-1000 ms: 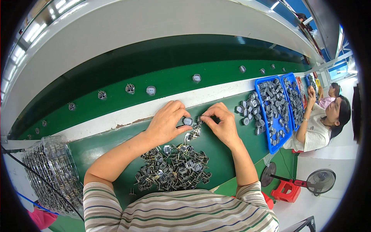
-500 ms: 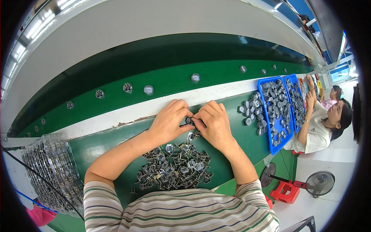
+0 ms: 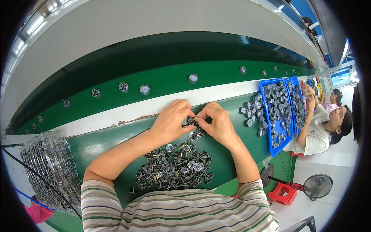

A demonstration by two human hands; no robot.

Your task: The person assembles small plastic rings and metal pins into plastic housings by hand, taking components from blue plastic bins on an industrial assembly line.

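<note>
Just above a heap of plug inserts, both hands meet at a small round dark plug part [image 3: 191, 120]. My left hand [image 3: 169, 120] pinches it from the left with thumb and fingertips. My right hand [image 3: 218, 125] is closed on it from the other side, thumb and index finger bent against it. The fingers cover much of the part, so its details are hidden. Right below the fingertips lies another insert with bright metal [image 3: 196, 134]. Towards my body spreads the heap of black inserts with metal prongs [image 3: 174, 168].
A green conveyor belt [image 3: 170, 82] carries spaced round parts behind a white ledge [image 3: 154, 106]. Blue trays [image 3: 275, 149] of grey round housings stand right, loose housings [image 3: 253, 110] beside them. Stacked clear blister trays [image 3: 50, 170] stand left. A co-worker [image 3: 320, 127] sits beyond the blue trays.
The parts on the belt have shifted slightly left. My right fingers have bent and drawn back a little, showing more of the held part. The co-worker's hands have moved.
</note>
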